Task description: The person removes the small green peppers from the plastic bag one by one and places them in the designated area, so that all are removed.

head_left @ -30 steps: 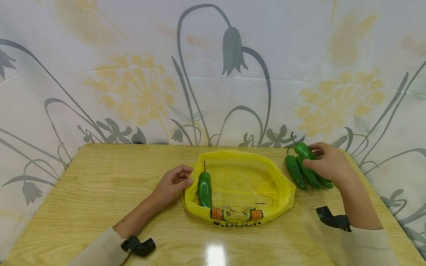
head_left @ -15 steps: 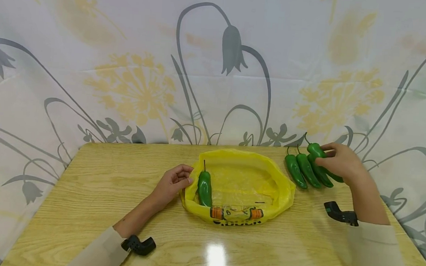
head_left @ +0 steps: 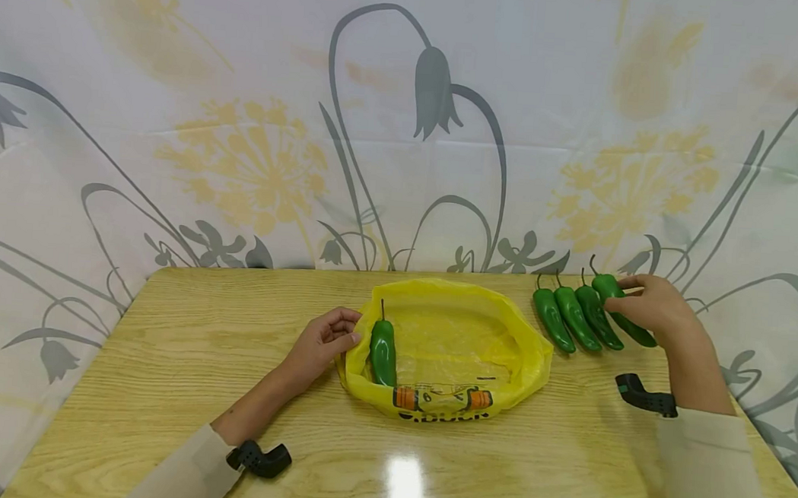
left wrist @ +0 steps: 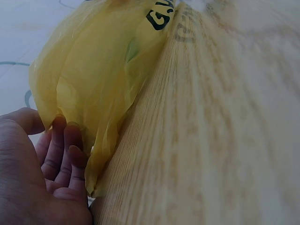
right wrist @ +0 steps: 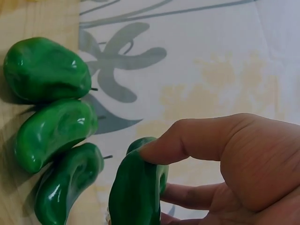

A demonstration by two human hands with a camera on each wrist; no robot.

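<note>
Right hand (head_left: 663, 311): one green pepper (right wrist: 134, 190) is pinched between thumb and fingers, the grip closed to its width. It is held at the right end of a row, beside three other peppers (head_left: 576, 318) laid on the table (head_left: 331, 466); whether the table is touched by it cannot be told. Left hand (head_left: 325, 342): fingers part-curled, the left edge of the yellow bag (head_left: 532, 371) pinched. One more pepper (head_left: 383, 353) is contained there, near the left wall.

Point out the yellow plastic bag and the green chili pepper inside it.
Yellow plastic bag (head_left: 455, 335): head view, its bare inner surface.
Bagged green chili pepper (head_left: 383, 353): head view, middle of its body.
</note>
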